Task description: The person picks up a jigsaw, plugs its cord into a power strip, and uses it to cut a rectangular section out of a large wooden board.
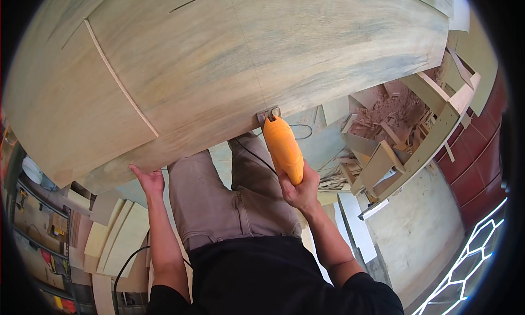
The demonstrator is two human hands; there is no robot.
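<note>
My right hand [301, 188] is closed around the rear grip of an orange jigsaw [283, 145]. The jigsaw's metal base [268, 115] sits on the near edge of a large plywood sheet [284, 47], where a thin pencil line runs away across the sheet. The blade is hidden. At the sheet's near edge on the left, my left hand [149, 179] rests with the thumb on the edge and the fingers partly hidden below. A black cord [254, 153] trails from the jigsaw past my legs.
A narrow cut slot [120, 79] and a smaller board lie on the left. At right stands a wooden frame [437, 134] with offcuts and shavings [391, 110]. Curved plywood pieces [123, 235] lean at lower left beside a metal shelf [41, 244].
</note>
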